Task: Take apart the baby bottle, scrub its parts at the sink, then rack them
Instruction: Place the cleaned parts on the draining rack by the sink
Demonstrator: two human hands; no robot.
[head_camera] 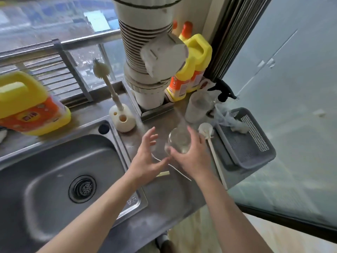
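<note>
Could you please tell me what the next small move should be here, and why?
Probably close the left hand round the clear bottle to steady it. The right hand grips the bottle, the left hand is open with fingers spread right beside it, and the white brush lies untouched just right of them.

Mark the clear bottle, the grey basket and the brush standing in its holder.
clear bottle point(178, 139): head view, on its glass body.
grey basket point(256, 163): head view, on its near rim.
standing brush point(100, 69): head view, on its bristled head.
</note>
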